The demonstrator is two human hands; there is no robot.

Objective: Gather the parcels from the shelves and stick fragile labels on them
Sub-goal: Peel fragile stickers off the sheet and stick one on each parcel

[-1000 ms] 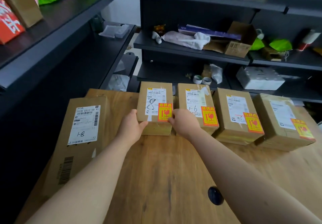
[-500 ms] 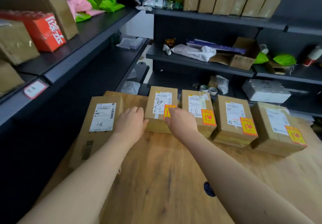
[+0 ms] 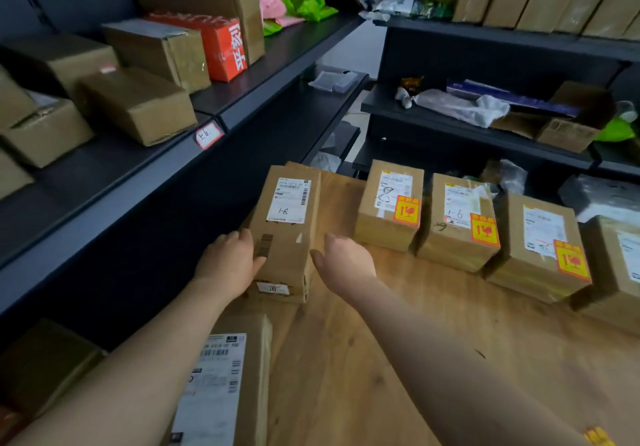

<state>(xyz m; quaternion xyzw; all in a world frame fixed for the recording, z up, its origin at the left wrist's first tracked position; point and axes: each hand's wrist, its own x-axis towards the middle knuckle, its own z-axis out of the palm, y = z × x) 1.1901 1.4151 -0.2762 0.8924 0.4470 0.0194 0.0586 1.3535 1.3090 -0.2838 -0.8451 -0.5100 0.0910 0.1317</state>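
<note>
A long cardboard parcel [image 3: 285, 223] marked 1-8 lies on the wooden table [image 3: 398, 359] at its left edge, with no fragile label. My left hand [image 3: 230, 262] rests against its near left side, fingers on the barcode. My right hand [image 3: 343, 262] hovers open just right of it, palm turned toward the box. To the right stand three parcels [image 3: 389, 203] [image 3: 457, 220] [image 3: 540, 244], each with a yellow and red fragile label [image 3: 406, 210]. Another unlabelled parcel [image 3: 225, 386] lies near me under my left forearm.
Dark shelves [image 3: 214, 116] on the left hold several brown boxes [image 3: 138, 102] and an orange box [image 3: 221, 47]. Shelves behind the table carry bags, wrapping and an open carton [image 3: 571, 123]. A strip of fragile labels [image 3: 597, 437] lies at the table's near right corner.
Both hands left the small labelled parcel and moved left to the long 1-8 parcel. The camera swung left and up, bringing more of the left shelves into view.
</note>
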